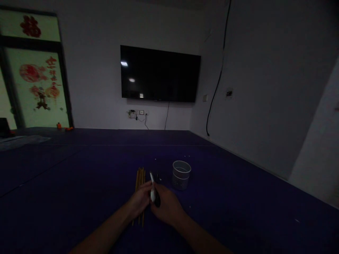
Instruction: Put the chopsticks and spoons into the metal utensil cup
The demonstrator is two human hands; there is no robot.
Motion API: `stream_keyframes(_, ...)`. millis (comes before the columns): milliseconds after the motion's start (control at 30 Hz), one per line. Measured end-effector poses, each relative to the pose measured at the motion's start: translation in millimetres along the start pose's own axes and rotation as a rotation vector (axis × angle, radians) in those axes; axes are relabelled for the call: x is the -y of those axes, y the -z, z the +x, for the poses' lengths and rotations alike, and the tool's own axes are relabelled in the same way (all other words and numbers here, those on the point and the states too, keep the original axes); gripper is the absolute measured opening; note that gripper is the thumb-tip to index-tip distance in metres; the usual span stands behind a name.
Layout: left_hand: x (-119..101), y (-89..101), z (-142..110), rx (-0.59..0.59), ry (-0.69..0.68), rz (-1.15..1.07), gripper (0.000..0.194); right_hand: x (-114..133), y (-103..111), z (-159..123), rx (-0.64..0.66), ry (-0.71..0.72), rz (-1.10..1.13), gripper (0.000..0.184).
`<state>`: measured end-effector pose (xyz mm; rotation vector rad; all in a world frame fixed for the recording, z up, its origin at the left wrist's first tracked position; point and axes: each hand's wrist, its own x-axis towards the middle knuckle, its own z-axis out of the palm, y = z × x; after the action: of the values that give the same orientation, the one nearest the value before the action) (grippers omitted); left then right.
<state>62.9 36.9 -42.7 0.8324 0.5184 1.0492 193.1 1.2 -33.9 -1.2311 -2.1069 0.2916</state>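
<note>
Close together in the middle foreground, both my hands are closed at a slim white-and-black object [153,193]. It stands roughly upright between them, and its kind is hard to make out in the dim light. My right hand [167,204] wraps round its dark side. The fingers of my left hand [141,199] press against its white side. Several thin yellow-brown sticks [140,176] lie side by side on the table, partly hidden under my left hand. A grey cylindrical cup [181,175] stands upright just beyond my right hand.
The dark purple table [100,183] reaches back to the wall. Small dark and pale bits [159,176] lie between the sticks and the cup. Clear plastic sheeting [21,141] and small orange items [63,127] are at the far left. A black cable [218,81] hangs at the right.
</note>
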Motion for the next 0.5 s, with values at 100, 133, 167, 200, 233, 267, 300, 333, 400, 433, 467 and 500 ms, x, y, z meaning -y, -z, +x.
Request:
stream_keyframes(100,1.0,-4.3,-2.4,0.037,-0.061,0.08,0.03,-4.6,-2.6,1.3,-0.006,-0.029,0.029,0.055)
stream_keyframes(133,1.4,-5.6,-3.1,0.044,-0.075,0.108,0.034,-5.5,-3.0,1.5,-0.002,-0.035,0.031,0.056)
stream_keyframes(167,1.8,-6.6,-3.7,0.044,-0.087,0.14,0.037,-6.2,-3.3,1.7,0.005,-0.04,0.028,0.057)
stream_keyframes(200,2.3,-7.3,-4.3,0.036,-0.097,0.175,0.04,-6.4,-3.2,1.7,0.015,-0.043,0.023,0.058)
stream_keyframes(233,2.8,-7.4,-4.8,0.024,-0.105,0.213,0.043,-6.4,-2.9,1.7,0.024,-0.044,0.019,0.058)
stream_keyframes(267,3.4,-7.1,-5.2,0.008,-0.115,0.254,0.044,-6.1,-2.5,1.7,0.033,-0.043,0.017,0.057)
stream_keyframes(300,3.8,-6.4,-5.5,-0.014,-0.129,0.298,0.044,-5.8,-2.0,1.6,0.042,-0.04,0.016,0.056)
stream_keyframes(333,4.1,-5.5,-5.9,-0.037,-0.144,0.346,0.042,-5.4,-1.5,1.6,0.052,-0.035,0.015,0.054)
stream_keyframes(400,4.3,-3.6,-6.4,-0.07,-0.185,0.437,0.038,-5.0,-1.0,1.4,0.065,-0.027,0.005,0.05)
stream_keyframes(433,4.1,-2.9,-6.6,-0.08,-0.21,0.47,0.034,-5.0,-1.0,1.3,0.067,-0.024,-0.001,0.047)
stream_keyframes(467,3.8,-2.4,-6.9,-0.091,-0.243,0.489,0.031,-5.1,-1.1,1.3,0.067,-0.02,-0.007,0.044)
stream_keyframes(500,3.4,-2.0,-7.2,-0.105,-0.282,0.497,0.028,-5.4,-1.4,1.2,0.065,-0.015,-0.009,0.043)
